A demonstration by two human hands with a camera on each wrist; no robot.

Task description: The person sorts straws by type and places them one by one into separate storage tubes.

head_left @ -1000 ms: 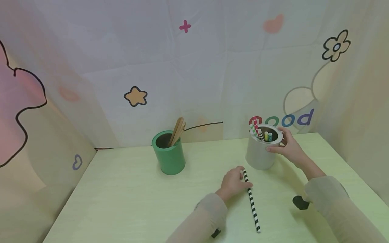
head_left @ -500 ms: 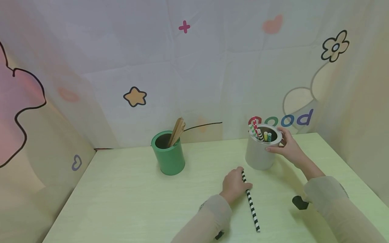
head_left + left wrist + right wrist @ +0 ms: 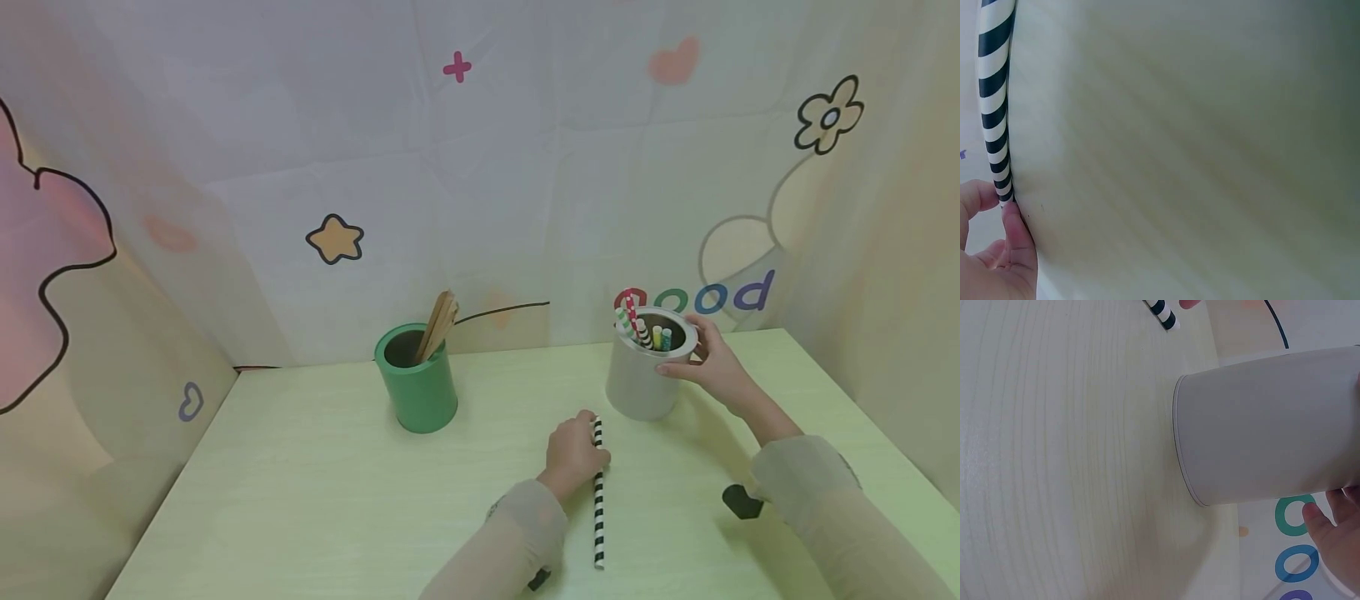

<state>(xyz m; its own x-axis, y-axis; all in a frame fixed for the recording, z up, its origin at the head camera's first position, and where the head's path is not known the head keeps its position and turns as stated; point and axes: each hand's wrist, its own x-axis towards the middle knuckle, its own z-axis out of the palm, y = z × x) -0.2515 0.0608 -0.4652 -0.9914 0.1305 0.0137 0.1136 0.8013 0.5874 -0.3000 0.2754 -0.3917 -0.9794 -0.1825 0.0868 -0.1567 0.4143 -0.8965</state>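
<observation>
Between the thumb and fingers of my left hand (image 3: 573, 454) is a black-and-white striped paper straw (image 3: 598, 525), low over the table and pointing toward me. The left wrist view shows the fingertips (image 3: 1017, 234) pinching one end of the straw (image 3: 994, 94). My right hand (image 3: 718, 367) grips the upper right side of a white round holder (image 3: 637, 387), thumb on the front and fingers behind. Upright on the table, the holder contains several patterned straws (image 3: 632, 312), red-dotted, green-striped and black-striped among them. In the right wrist view the holder (image 3: 1266, 431) fills the right half.
A green round holder (image 3: 420, 396) with flat wooden sticks (image 3: 437, 325) stands left of centre at the back of the pale table (image 3: 300, 500). Behind it hangs a printed cloth (image 3: 487, 208), and further cloth borders both sides.
My left hand has shifted slightly left, and the straw's near end has swung left so it points almost straight toward me. The right hand and white holder stay in place.
</observation>
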